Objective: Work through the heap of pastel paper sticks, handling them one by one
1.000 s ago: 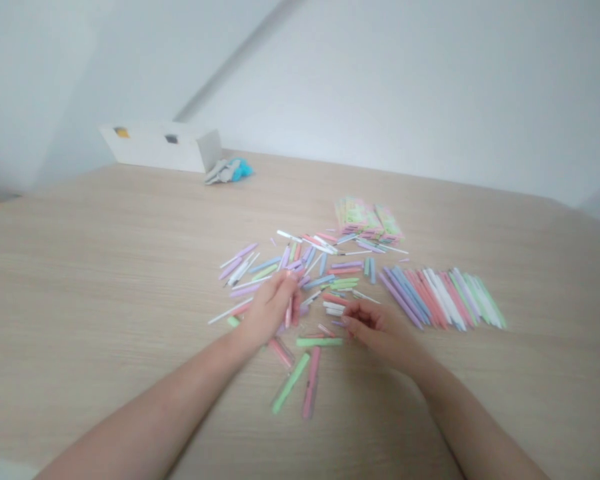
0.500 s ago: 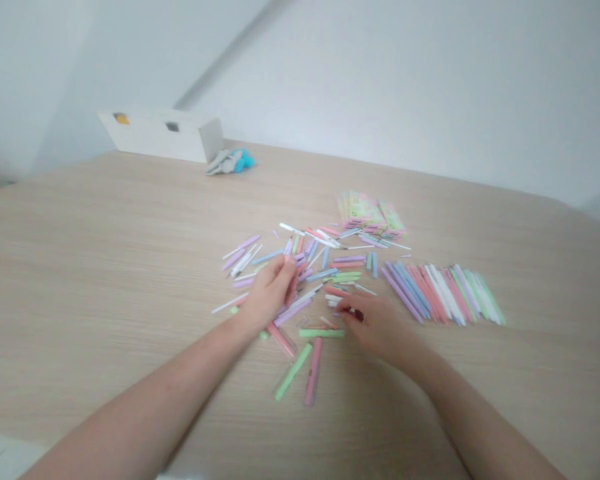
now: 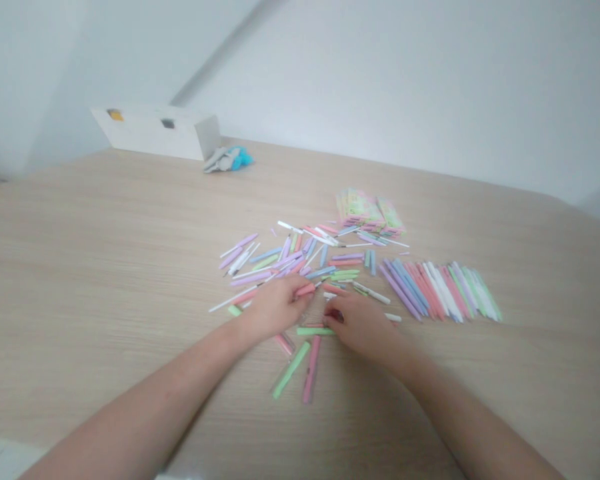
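Observation:
A loose heap of pastel plastic sticks in pink, lilac, blue, green and white lies on the wooden table. My left hand rests at the heap's near edge, its fingertips pinching a pink stick. Close beside it, my right hand is curled over a small dark-red piece, which its fingers mostly hide. A green stick lies just under the gap between my hands, and a green stick and a pink stick lie nearer me.
To the right, a row of sticks lies side by side, grouped by colour. Behind the heap sits a pile of pastel packets. A white box and a grey-and-blue cloth stand at the table's far edge.
My hands have moved closer together, and my left hand now shows a pink stick at its fingertips. The view has tilted up slightly, and several sticks near my hands have shifted.

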Demonstrator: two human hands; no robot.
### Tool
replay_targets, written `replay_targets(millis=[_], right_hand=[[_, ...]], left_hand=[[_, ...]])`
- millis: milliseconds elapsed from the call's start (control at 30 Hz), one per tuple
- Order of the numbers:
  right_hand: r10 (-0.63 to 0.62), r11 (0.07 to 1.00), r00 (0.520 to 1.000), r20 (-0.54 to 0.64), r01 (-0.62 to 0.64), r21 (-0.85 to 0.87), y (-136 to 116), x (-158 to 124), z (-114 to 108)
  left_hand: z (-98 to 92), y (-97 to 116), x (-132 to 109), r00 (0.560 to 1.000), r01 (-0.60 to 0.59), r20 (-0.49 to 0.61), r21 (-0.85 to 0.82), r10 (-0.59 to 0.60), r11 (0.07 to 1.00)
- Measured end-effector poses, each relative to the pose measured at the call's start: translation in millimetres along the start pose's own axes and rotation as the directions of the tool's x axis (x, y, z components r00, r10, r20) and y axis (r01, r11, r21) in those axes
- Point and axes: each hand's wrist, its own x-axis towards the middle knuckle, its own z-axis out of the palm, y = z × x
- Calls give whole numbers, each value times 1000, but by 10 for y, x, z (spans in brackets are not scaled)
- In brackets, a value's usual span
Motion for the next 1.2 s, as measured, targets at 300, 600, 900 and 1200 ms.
replay_targets(millis=[300, 600, 900, 1200], right_hand=[[109, 963, 989, -100, -80, 257, 10, -11, -11], [92, 202, 995, 47, -65, 977, 80, -106, 117], [90, 250, 996, 6, -28, 968, 83, -171, 148], [134, 215, 991, -10, -19, 977, 112, -159, 163]], left_hand=[[6, -3, 8, 999, -41, -16, -85, 39, 996], [23, 56, -21, 998, -48, 28, -339, 61, 940], [-32, 154, -73, 984, 14, 162, -495, 76, 869], [-5, 111, -60, 992, 37, 122, -451, 20, 892]])
